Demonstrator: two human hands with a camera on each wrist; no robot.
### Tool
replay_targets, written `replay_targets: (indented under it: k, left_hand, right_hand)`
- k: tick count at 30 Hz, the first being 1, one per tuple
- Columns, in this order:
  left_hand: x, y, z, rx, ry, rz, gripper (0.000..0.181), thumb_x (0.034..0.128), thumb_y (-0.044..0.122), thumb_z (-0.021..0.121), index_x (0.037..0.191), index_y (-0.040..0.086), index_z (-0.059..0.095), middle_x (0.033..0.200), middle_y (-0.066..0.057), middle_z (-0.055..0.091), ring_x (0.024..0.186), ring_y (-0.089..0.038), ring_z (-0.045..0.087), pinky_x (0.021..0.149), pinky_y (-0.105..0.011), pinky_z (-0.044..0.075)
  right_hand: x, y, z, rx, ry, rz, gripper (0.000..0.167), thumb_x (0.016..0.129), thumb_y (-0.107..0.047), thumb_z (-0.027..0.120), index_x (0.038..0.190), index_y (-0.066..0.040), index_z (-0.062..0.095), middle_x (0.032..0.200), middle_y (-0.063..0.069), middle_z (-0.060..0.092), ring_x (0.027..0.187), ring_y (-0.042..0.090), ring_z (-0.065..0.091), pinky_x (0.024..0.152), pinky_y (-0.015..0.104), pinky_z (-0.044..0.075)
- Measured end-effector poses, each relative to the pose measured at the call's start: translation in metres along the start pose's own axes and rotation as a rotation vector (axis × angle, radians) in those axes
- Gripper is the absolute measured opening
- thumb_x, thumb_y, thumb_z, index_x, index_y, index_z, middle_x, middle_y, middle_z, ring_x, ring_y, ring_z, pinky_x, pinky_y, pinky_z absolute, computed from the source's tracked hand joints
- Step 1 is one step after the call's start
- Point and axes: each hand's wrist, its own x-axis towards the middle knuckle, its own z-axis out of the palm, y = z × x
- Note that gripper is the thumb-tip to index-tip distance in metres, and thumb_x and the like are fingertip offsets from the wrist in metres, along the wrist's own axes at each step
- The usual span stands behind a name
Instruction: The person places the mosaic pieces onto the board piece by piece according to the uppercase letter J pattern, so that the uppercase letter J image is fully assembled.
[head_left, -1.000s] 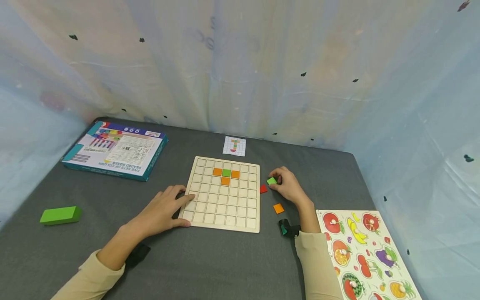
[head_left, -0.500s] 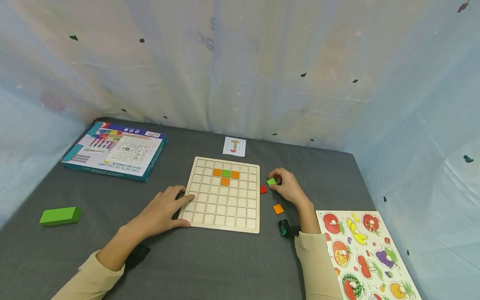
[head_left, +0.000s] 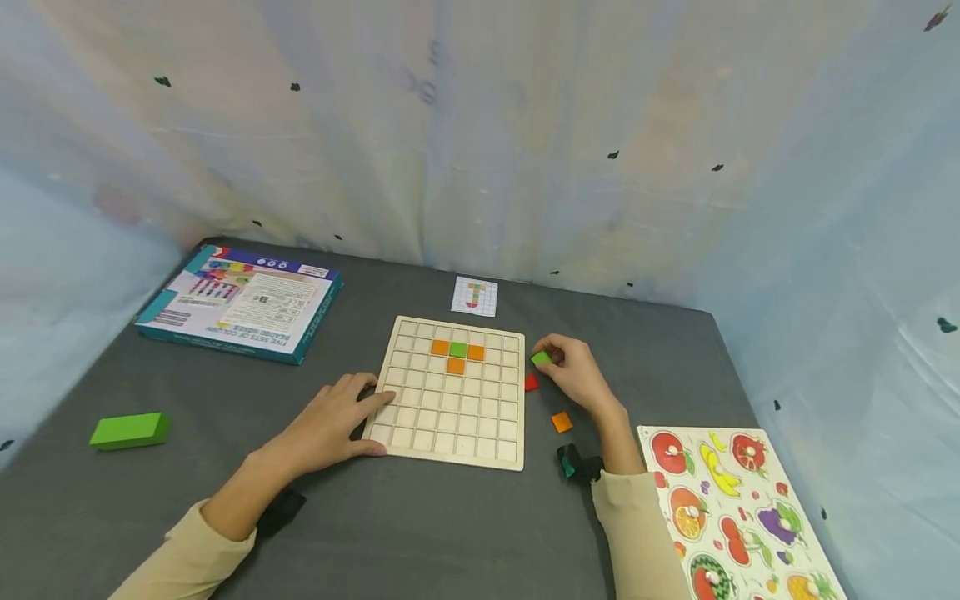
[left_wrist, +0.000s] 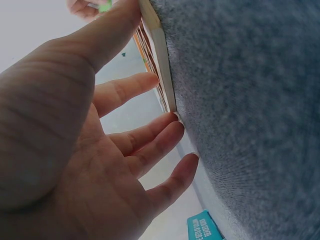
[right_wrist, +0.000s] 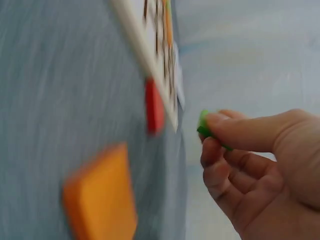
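Observation:
My right hand [head_left: 576, 369] pinches a small green square tile [head_left: 541, 358] between thumb and fingertips, just off the right edge of the wooden grid board [head_left: 450, 417]. In the right wrist view the green tile [right_wrist: 204, 124] is held clear of the table. Two orange tiles flank a green tile [head_left: 458, 350] in one row of the board, and another orange tile [head_left: 456, 366] sits below it. My left hand [head_left: 330, 421] rests at the board's left side, index finger on top and thumb at the near corner; the left wrist view shows the fingers [left_wrist: 130, 90] fairly straight against the edge.
A red piece [head_left: 532, 382] touches or nearly touches the board's right edge; an orange tile [head_left: 562, 422] lies nearer. Behind the board is a pattern card [head_left: 474, 297]. A boxed set [head_left: 240, 304], a green block [head_left: 131, 431] and a fruit puzzle [head_left: 738, 508] lie around.
My right hand has moved slightly left toward the board with the green tile pinched. The left hand stays on the board. The head view has shifted a little.

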Motion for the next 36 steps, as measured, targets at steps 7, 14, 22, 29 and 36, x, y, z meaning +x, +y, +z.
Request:
replay_targets:
  k: [7,14,22,29,36]
  left_hand:
    - [0.002,0.001,0.001,-0.004,-0.005,-0.008,0.079,0.0786,0.049,0.081,0.142,0.010,0.056,0.136,-0.018,0.047,0.121,-0.034,0.047,0.090,-0.054,0.042]
    - [0.001,0.001,-0.001,0.002,-0.013,-0.011,0.078,0.0792,0.049,0.080,0.142,0.011,0.056,0.136,-0.018,0.047,0.121,-0.034,0.048,0.090,-0.054,0.043]
    - [0.000,0.002,-0.001,0.002,-0.027,-0.024,0.078,0.0796,0.050,0.080,0.143,0.011,0.056,0.136,-0.018,0.048,0.120,-0.033,0.048,0.092,-0.054,0.042]
    - [0.000,0.002,-0.002,-0.002,-0.029,-0.025,0.078,0.0796,0.049,0.080,0.143,0.011,0.056,0.137,-0.018,0.048,0.121,-0.034,0.047,0.091,-0.054,0.042]
    - [0.000,0.003,-0.004,-0.013,-0.022,-0.018,0.077,0.0798,0.049,0.079,0.143,0.011,0.056,0.137,-0.018,0.048,0.121,-0.033,0.047,0.091,-0.054,0.042]
  right_hand:
    - [0.009,-0.039,0.033,0.046,-0.174,-0.201,0.018,0.096,0.001,0.063,0.111,0.001,0.071,0.106,0.011,0.068,0.083,0.021,0.061,0.072,0.033,0.051]
    - [0.022,-0.068,0.065,-0.023,-0.299,-0.279,0.017,0.094,0.003,0.064,0.106,-0.003,0.074,0.098,0.005,0.068,0.081,0.014,0.057,0.073,0.027,0.048]
    - [0.030,-0.074,0.075,-0.131,-0.289,-0.264,0.018,0.094,0.001,0.067,0.109,-0.004,0.073,0.100,0.005,0.070,0.084,0.016,0.060,0.076,0.028,0.049]
    - [0.030,-0.073,0.076,-0.130,-0.284,-0.244,0.015,0.092,0.002,0.067,0.106,-0.003,0.071,0.092,0.007,0.068,0.080,0.016,0.059,0.073,0.028,0.048]
    - [0.029,-0.073,0.078,-0.164,-0.244,-0.260,0.012,0.091,-0.001,0.071,0.101,-0.005,0.073,0.093,0.005,0.065,0.081,0.015,0.059,0.074,0.028,0.048]
